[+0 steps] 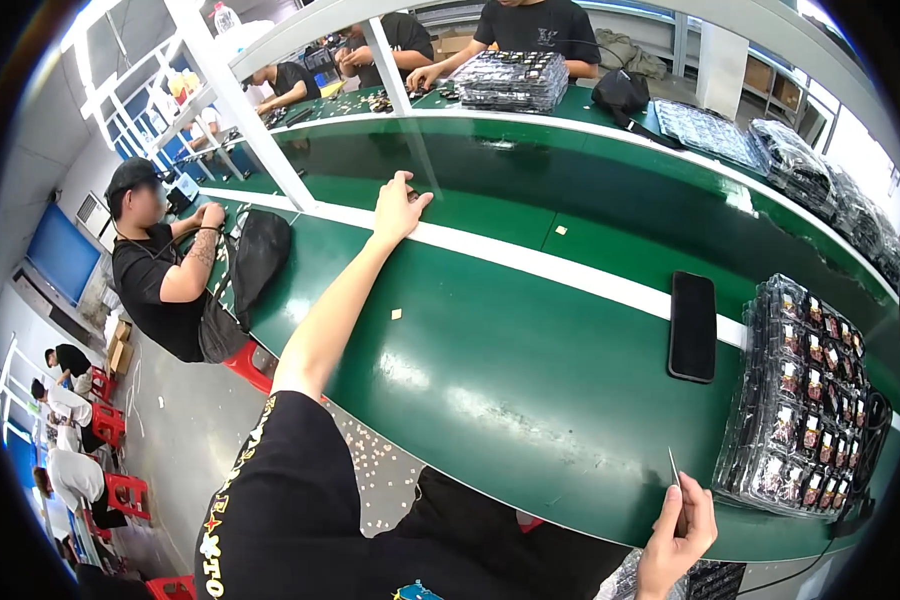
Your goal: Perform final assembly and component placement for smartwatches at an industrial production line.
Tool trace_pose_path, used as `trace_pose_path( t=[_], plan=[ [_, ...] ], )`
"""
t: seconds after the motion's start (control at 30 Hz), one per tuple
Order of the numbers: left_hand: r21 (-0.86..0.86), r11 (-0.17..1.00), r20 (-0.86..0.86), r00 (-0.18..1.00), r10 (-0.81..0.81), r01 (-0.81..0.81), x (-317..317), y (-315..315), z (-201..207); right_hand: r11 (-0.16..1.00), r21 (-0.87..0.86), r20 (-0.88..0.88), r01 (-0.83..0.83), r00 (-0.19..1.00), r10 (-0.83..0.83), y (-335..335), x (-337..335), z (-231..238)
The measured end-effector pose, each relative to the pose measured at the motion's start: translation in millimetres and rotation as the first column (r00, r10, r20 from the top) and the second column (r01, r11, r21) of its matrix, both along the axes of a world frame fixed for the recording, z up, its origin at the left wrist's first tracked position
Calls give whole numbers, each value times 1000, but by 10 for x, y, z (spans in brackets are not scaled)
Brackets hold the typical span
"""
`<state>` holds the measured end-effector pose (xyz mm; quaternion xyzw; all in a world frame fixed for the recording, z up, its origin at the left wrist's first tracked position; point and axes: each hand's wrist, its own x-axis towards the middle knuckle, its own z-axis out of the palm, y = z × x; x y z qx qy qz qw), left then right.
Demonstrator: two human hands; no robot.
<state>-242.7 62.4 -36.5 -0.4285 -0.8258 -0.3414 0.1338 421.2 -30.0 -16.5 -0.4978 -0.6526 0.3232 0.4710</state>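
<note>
Right hand (678, 535) at 5 o'clock, fingers pinched shut on thin metal tweezers (673, 468), tip up. Stack of clear blister trays (795, 400) at 3 o'clock, seemingly untouched; work barely begun. Black phone (692, 326) beside. Left hand (398, 208) at 12 o'clock, open, flat on white belt stripe (530, 262), empty.

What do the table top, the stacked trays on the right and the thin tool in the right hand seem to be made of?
Table top: smooth green coating, perhaps vinyl; it reflects light. Trays: clear thin plastic, glossy; contents show through. Tool in the right hand: probably metal, thin and pale.
</note>
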Motion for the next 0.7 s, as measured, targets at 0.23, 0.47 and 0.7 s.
trace_pose_path(
  t=[0.23,0.47,0.7],
  plan=[
    [202,953,37,970,-239,227,367,-193,102,923,-54,18,-382,923,383,366,-438,404],
    [131,423,382,348,-856,897,2469,-515,308,847,-195,-217,-495,863,455,965,-1038,301],
    [88,317,305,278,-911,944,2706,-548,353,826,-235,-152,-512,859,490,1013,-1280,159]
  ],
)
